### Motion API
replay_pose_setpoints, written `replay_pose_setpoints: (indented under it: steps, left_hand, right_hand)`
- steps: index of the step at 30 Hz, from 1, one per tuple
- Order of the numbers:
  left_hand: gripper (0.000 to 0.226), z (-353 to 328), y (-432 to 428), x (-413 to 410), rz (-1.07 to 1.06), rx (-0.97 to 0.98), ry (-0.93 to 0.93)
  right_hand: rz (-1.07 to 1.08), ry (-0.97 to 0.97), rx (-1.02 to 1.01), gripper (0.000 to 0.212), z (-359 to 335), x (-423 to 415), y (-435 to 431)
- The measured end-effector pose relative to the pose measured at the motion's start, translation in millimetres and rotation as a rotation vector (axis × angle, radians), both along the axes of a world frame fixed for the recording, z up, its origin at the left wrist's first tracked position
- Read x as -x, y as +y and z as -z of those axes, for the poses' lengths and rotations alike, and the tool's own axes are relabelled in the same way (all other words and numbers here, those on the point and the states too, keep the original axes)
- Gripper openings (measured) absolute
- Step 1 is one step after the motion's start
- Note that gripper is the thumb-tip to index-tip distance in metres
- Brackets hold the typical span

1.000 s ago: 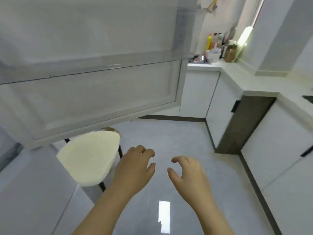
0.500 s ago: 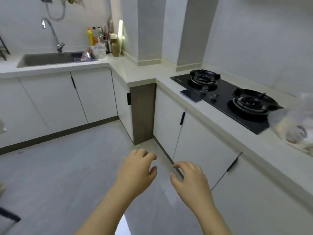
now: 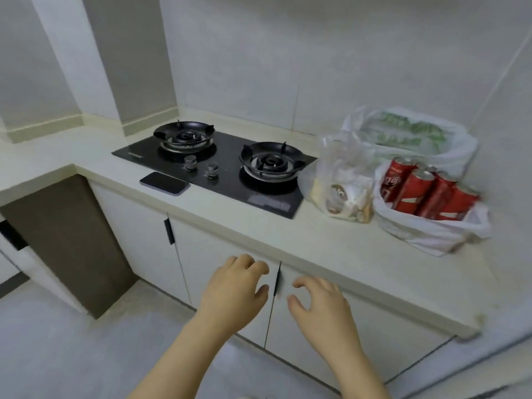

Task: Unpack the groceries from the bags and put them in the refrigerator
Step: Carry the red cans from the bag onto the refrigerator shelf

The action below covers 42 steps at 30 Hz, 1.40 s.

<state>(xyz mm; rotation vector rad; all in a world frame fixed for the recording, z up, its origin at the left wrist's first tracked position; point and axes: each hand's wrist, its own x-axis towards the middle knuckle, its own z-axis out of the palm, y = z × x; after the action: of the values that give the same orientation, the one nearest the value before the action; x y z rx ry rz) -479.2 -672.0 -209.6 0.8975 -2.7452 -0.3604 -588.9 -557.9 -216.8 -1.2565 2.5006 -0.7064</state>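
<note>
Red drink cans (image 3: 426, 191) in a white plastic bag (image 3: 426, 236) on the pale surface (image 3: 331, 240), well apart from the loosely curled, empty fingers (image 3: 260, 267) of the left hand (image 3: 233, 295) and right hand (image 3: 319, 309).

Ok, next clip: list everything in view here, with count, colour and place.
hob: one, black, two burners, set into the counter left of the bags
phone: one, dark, flat on the counter in front of the hob's left burner
clear bag: one, see-through, food inside, just right of the hob
white bag: one, front right on the counter, holds the cans
cans: at least four, red, leaning in the white bag
printed bag: one, white with green print, behind the other two bags
counter: one, cream, along the wall
cabinet doors: white, dark handles, under the counter
left hand: empty, fingers loosely curled, before the cabinet doors
right hand: empty, loosely curled, beside it
</note>
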Motion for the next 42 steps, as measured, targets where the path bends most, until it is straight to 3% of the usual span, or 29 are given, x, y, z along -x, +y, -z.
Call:
replay_pose_setpoints:
  steps: [10, 18, 30, 38, 42]
  left_hand:
    - [0.037, -9.9, -89.1, 143.2, 0.317, 0.008, 0.047]
    - [0.036, -8.0, -101.4, 228.2, 0.521, -0.020, 0.085]
    - [0.033, -10.5, -75.9, 364.0, 0.588, -0.033, 0.130]
    - [0.030, -6.7, -52.8, 446.5, 0.601, 0.006, 0.281]
    - [0.042, -6.1, -43.5, 477.0, 0.582, 0.039, 0.278]
  right_hand:
    - [0.327, 0.018, 0.045, 0.029, -7.5, 107.5, -64.6]
    - [0.511, 0.024, 0.079, 0.031, -5.8, 163.3, -64.1]
    - [0.617, 0.082, 0.251, 0.019, -7.6, 290.4, -35.3]
    - [0.662, 0.162, 0.409, 0.009, -6.3, 362.5, -11.7]
    - [0.689, 0.267, 0.498, 0.006, -3.0, 384.5, -3.6]
